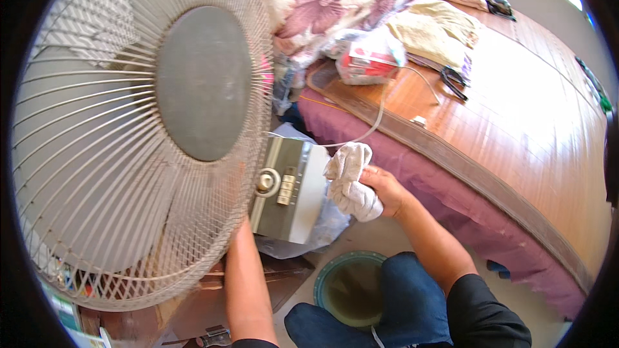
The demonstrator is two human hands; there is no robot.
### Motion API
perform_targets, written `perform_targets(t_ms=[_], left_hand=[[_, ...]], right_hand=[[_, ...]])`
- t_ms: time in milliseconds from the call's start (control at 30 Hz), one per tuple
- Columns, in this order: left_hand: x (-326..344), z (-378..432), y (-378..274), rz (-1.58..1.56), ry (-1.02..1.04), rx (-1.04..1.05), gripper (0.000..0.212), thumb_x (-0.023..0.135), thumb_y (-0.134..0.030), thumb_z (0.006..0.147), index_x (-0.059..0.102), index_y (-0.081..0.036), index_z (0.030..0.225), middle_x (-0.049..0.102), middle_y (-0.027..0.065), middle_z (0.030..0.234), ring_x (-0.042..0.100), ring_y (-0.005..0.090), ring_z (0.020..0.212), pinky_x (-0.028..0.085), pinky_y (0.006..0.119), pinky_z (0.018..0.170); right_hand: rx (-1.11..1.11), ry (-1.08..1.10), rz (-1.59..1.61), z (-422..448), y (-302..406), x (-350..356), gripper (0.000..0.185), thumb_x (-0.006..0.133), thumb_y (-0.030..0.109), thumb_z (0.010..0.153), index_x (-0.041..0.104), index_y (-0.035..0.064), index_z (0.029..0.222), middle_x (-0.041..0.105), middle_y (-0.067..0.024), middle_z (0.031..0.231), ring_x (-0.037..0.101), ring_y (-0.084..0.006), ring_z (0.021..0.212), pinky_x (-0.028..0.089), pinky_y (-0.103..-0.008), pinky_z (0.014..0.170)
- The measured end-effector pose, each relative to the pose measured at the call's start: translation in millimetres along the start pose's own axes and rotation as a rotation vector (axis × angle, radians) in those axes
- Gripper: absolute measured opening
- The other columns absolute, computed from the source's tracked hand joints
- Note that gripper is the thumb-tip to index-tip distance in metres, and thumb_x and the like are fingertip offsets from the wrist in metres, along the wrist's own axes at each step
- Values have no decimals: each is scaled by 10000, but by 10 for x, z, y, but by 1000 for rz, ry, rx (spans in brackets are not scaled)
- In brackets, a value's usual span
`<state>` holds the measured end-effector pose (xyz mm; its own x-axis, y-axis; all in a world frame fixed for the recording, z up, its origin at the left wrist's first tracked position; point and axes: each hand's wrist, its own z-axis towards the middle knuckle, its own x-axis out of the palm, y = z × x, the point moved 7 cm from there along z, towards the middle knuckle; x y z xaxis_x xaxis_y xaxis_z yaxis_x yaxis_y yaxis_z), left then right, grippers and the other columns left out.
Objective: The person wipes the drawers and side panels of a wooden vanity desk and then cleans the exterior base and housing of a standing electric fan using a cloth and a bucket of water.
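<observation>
My right hand (385, 189) grips a bunched, damp-looking white cloth (355, 188), held up just right of the fan's control base. An electric fan fills the left side, its round wire guard (87, 164) around a grey centre disc (205, 82). On the dark face of the control base (278, 188) are a round dial (266, 182) and several push buttons (286, 186). My left forearm (249, 280) reaches up behind the edge of the guard. The wire mesh hides most of my left hand, so its grip does not show.
Between my knees stands a green basin (319, 282) of murky water. Plastic sheeting (331, 224) lies under the fan base. To the right is a bed with a bamboo mat (483, 121), holding folded cloth (430, 24), a plastic-wrapped package (370, 60) and a pale cord (382, 111).
</observation>
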<state>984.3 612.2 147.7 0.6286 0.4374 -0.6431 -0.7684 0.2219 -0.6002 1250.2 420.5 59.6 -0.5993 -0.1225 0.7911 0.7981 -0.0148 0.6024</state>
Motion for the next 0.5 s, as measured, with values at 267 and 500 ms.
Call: perform_targets(t_ms=[267, 500], left_hand=[[14, 66, 7, 7, -12, 12, 558, 588, -353, 1017, 516, 24, 1422, 497, 233, 1490, 461, 383, 1373, 314, 463, 1168], [-26, -161, -50, -32, 1, 45, 547, 582, -350, 1023, 523, 23, 1419, 501, 231, 1488, 463, 383, 1372, 315, 464, 1167]], right_hand=[[-3, 30, 397, -793, -346, 87, 566, 518, 349, 1023, 455, 5, 1468, 563, -179, 1433, 601, -314, 1228, 483, -449, 1050], [-18, -220, 424, -1297, -577, -120, 604, 482, 378, 1021, 411, 21, 1503, 521, -179, 1479, 563, -330, 1282, 462, -470, 1069]])
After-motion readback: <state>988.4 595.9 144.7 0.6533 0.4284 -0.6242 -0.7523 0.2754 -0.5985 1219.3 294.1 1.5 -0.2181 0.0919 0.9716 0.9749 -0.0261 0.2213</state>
